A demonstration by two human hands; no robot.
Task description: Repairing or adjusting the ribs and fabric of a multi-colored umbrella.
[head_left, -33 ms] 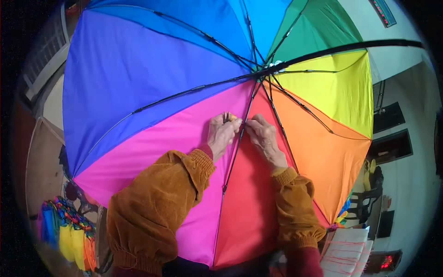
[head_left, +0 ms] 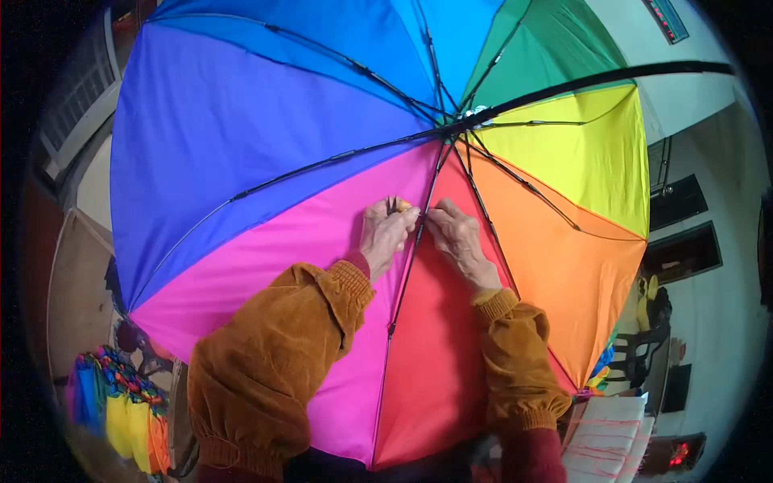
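An opened rainbow umbrella [head_left: 241, 113] fills most of the view, its inside facing me. Its black shaft [head_left: 596, 78] runs from the hub toward the upper right. My left hand [head_left: 383, 235] is closed over the pink panel, with a small dark two-pronged tool [head_left: 392, 204] and something orange showing above its fingers. Opposite it, over the red panel, my right hand [head_left: 461, 236] is closed in a pinch. Between the fingertips of both hands passes a thin black rib [head_left: 408, 266] on the pink-red seam. What the right fingertips grip is too small to tell.
Several folded rainbow umbrella covers [head_left: 121, 414] hang in a bunch at the lower left. A pale stack with loose red threads [head_left: 604, 443] sits at the lower right. Beyond it stands a dark chair [head_left: 636, 354] near the wall.
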